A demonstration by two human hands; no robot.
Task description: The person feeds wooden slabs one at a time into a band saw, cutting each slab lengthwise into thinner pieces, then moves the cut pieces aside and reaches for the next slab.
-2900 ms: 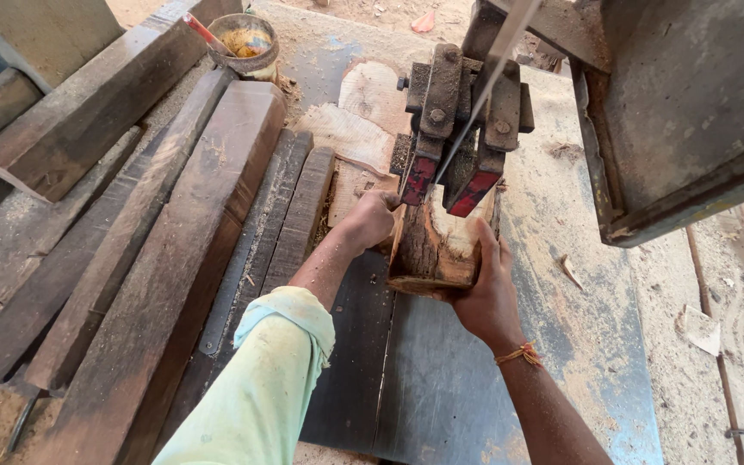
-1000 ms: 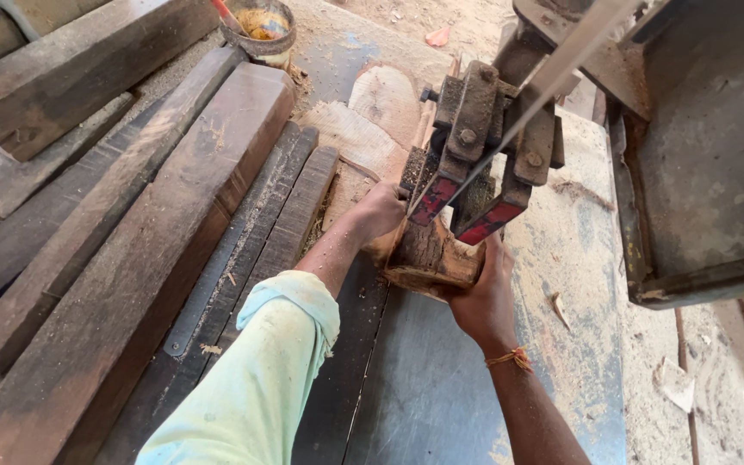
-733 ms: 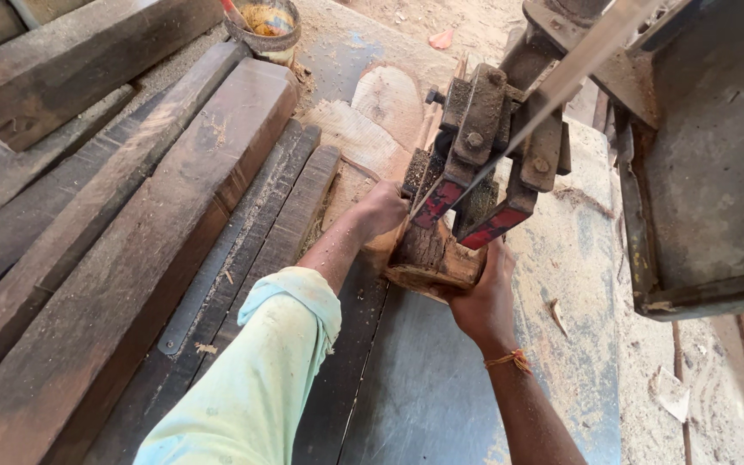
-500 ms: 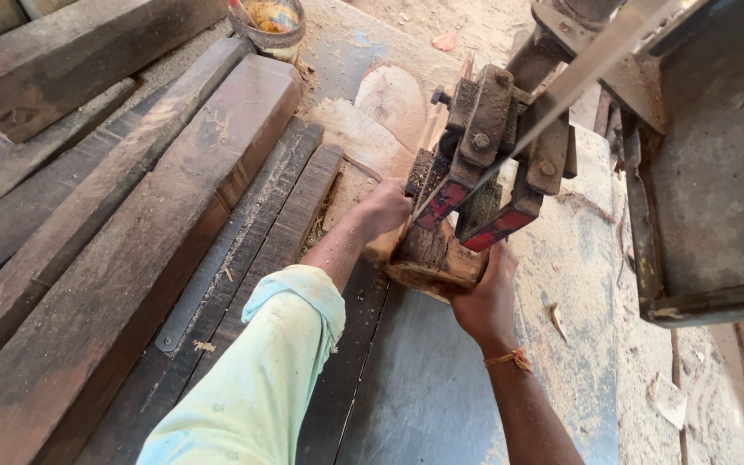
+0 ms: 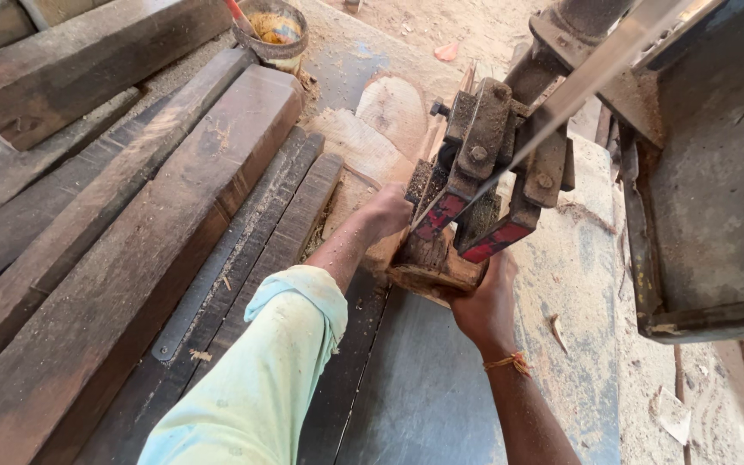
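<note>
Both grips clamped on the wood block [image 5: 428,267] — left hand [image 5: 385,211], right hand [image 5: 486,301] (under the saw guide [image 5: 492,164]), on the worktop [image 5: 424,387].

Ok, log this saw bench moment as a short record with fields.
Left hand: left hand pressed on the left side of the wood block
Right hand: right hand cupping the block's near right end
Block: on the metal saw table, under the blade guide
Blade: band saw blade runs down into the guide
Left of table: dark planks lying side by side
Far edge: small tin
</note>
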